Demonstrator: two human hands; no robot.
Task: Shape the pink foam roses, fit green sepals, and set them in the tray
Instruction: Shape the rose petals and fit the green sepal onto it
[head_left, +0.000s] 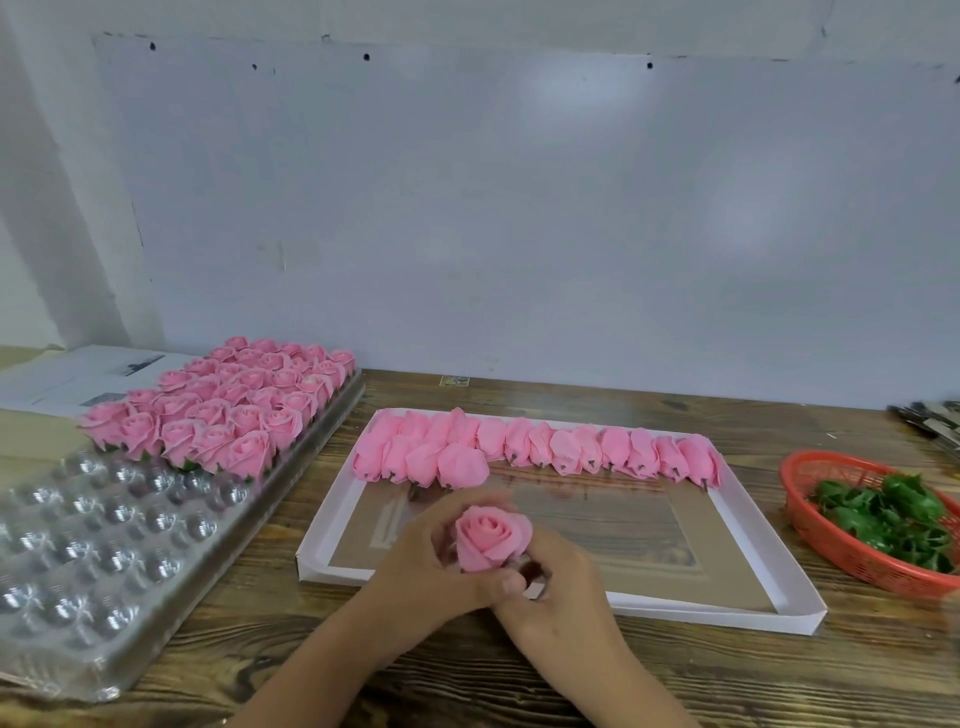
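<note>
Both hands grip one pink rose above the near edge of the white box lid: the left hand curls round its left side, the right hand round its base. Unshaped buds line the lid's far side. Finished roses fill the far end of the clear tray at left, and green sepals lie in the red basket at right.

A pale grey-white painted wall, marked by small dark holes, rises behind a dark, grain-streaked wooden tabletop. Soft light patches fall across the wall, which shades darker at the far left.
</note>
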